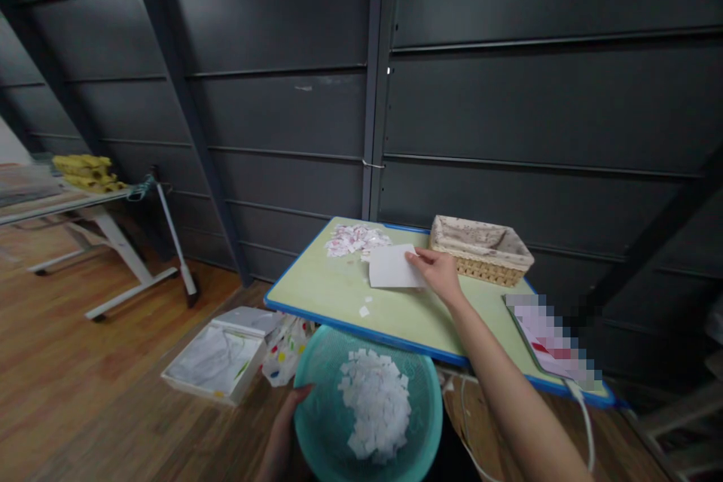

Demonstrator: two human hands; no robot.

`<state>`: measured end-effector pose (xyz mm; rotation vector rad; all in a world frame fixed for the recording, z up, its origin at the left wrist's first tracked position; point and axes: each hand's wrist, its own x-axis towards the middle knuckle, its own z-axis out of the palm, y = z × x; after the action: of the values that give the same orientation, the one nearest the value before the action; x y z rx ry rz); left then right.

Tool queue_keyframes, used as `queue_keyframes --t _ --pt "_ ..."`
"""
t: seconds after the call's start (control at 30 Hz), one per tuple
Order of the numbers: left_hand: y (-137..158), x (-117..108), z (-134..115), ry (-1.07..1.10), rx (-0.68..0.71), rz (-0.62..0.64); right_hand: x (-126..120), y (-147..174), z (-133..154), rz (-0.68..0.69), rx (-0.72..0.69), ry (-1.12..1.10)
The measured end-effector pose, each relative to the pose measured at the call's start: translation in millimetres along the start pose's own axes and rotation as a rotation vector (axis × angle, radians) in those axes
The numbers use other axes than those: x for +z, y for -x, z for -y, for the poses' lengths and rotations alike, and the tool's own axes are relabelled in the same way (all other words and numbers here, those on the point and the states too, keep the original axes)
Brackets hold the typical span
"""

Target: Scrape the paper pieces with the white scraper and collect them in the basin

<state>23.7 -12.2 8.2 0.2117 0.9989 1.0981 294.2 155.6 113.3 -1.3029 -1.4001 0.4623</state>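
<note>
My right hand (436, 271) pinches the right edge of a white card (391, 266), held just above the table (316, 294), which has a pale green top and a blue rim. Below the table's front edge, my left hand (294, 407) grips the left rim of a teal plastic basket (316, 369). Inside that basket lies a heap of small white paper pieces (376, 403). Behind the card is a pile of paper scraps with pinkish marks (353, 239). A few loose white bits (364, 311) lie near the table's front edge.
A cloth-lined woven basket (489, 271) stands at the table's back right. A phone or tablet (547, 343) with a white cable lies at the right end. On the floor to the left are an open white box (218, 358) and a dotted bag (285, 350).
</note>
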Motion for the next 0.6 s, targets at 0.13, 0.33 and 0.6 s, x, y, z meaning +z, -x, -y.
queue_keyframes --t 0.13,0.33,0.6 --pt "-2.6 -2.0 -1.7 -0.003 0.014 -0.011 16.9 -12.1 0.3 0.015 -0.091 0.111" --pt "2.3 1.7 -6.3 0.086 -0.002 -0.028 11.3 -6.4 3.0 0.125 -0.082 0.141" --pt "7.5 9.6 -9.4 0.117 -0.1 -0.027 -4.0 3.6 1.4 0.036 -0.031 0.063"
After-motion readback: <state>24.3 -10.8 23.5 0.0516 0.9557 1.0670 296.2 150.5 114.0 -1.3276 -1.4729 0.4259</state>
